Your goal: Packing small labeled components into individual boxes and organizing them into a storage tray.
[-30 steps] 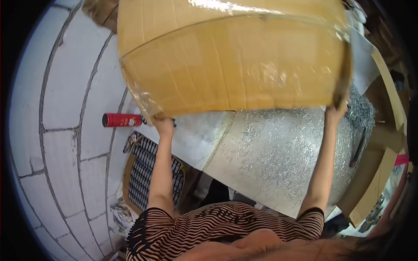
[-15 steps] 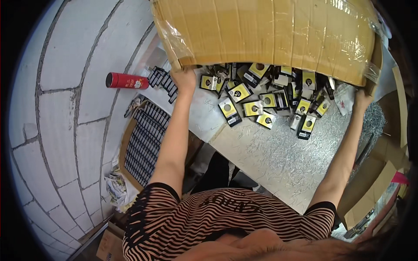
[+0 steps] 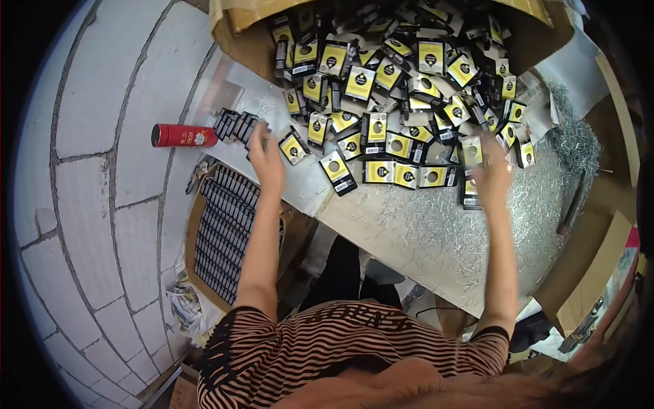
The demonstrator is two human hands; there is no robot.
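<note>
A heap of small black-and-yellow boxes (image 3: 359, 83) spills out of a big taped cardboard carton (image 3: 242, 41) that lies tipped with its mouth toward me. My left hand (image 3: 266, 160) is at the heap's left edge, beside a short row of dark boxes (image 3: 235, 125); its fingers look apart and nothing shows in them. On the heap's near right side is my right hand (image 3: 494, 176), smeared by motion. It is over or against a yellow-faced box (image 3: 471, 151), and I cannot tell whether it grips it.
Thin clear or silvery slivers (image 3: 436, 238) cover the tabletop's right part, with a tangled mass (image 3: 575, 146) behind. A red bottle (image 3: 182, 135) lies at the left by the block wall (image 3: 82, 198). Below it, a carton of neatly packed boxes (image 3: 228, 232) stands at the table's left side.
Both hands have let go of the carton's rim and come down to the heap. The carton's mouth has swung up and back, and many more boxes lie exposed on the table.
</note>
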